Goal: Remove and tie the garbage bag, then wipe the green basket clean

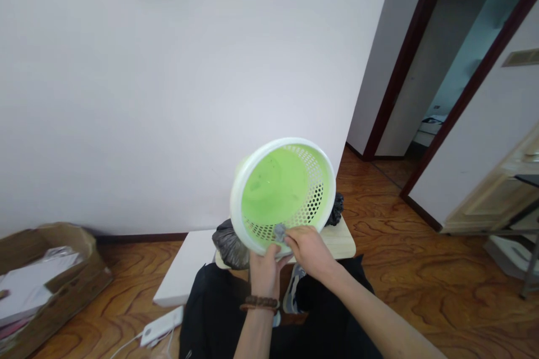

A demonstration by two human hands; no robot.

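Observation:
A green perforated plastic basket (275, 185) with a white rim is tilted, its open mouth towards me. My left hand (265, 269) grips the near rim, thumb on the inner side and fingers underneath. Pinched in my right hand (309, 249) is a small grey crumpled wad (279, 231), possibly cloth or paper. The wad rests at the holed inner wall, just above the near rim. Behind the basket, a black plastic bag (231, 244) shows at the left and another dark bag (337, 209) at the right.
The bags lie on a low light wooden stool or board (343, 238). A white flat box (185, 266) and a white power strip (162, 325) with cords are at the left. Further left stands a cardboard box (95, 277). A white wall (168, 95) rises behind; a doorway (446, 56) opens at the right.

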